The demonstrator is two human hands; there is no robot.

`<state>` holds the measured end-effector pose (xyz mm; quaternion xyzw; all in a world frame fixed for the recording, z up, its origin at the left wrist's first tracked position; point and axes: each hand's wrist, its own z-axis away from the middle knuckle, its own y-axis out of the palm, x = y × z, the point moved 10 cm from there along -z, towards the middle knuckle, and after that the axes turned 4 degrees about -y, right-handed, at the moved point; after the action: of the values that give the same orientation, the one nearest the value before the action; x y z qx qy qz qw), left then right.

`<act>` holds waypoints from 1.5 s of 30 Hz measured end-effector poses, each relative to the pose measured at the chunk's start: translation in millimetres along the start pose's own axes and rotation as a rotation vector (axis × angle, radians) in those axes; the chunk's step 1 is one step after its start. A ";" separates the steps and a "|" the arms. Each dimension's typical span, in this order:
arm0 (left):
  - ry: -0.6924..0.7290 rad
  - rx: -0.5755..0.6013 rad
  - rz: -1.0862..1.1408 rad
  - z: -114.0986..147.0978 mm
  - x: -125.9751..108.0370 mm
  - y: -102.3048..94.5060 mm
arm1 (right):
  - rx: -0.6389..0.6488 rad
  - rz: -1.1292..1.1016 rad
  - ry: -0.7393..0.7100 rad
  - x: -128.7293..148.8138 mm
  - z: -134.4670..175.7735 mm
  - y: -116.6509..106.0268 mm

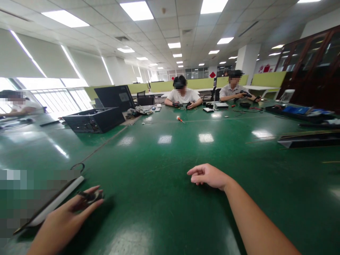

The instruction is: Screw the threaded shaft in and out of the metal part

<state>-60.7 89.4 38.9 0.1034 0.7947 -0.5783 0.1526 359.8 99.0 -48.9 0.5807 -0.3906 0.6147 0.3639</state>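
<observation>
My left hand (69, 212), low on the left, grips a small dark object (92, 196) with shiny parts between thumb and fingers. Blur hides what kind of thing it is. Beside that hand lies a flat item, dark with a pale edge (57, 202), partly blurred out; a dark cable loop (78, 165) sticks out at its far end. Over the green table (148, 156), right of the middle, my right hand (208, 176) has its fingers loosely bent and a little apart, with nothing seen in them.
An orange screwdriver (180, 119) lies farther off on the table. A computer case (97, 120) stands at the left, a black tray (297, 115) and a dark metal piece (310, 138) at the right. Two people (183, 97) work across the table; another person (21, 106) sits far left.
</observation>
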 end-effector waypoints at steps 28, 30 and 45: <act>0.506 0.524 0.539 0.3 -263.5 161.3 | -0.244 0.559 -0.124 14.7 -11.6 -18.0; 0.514 0.516 0.541 0.5 -263.9 160.3 | -0.235 0.579 -0.120 14.8 -11.6 -17.3; 0.514 0.496 0.527 2.4 -262.9 159.6 | -0.242 0.636 -0.092 15.8 -8.7 -16.1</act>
<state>239.0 139.8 -8.3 0.4767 0.5903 -0.6484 0.0628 369.6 113.7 -32.4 0.4096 -0.6382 0.6198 0.2020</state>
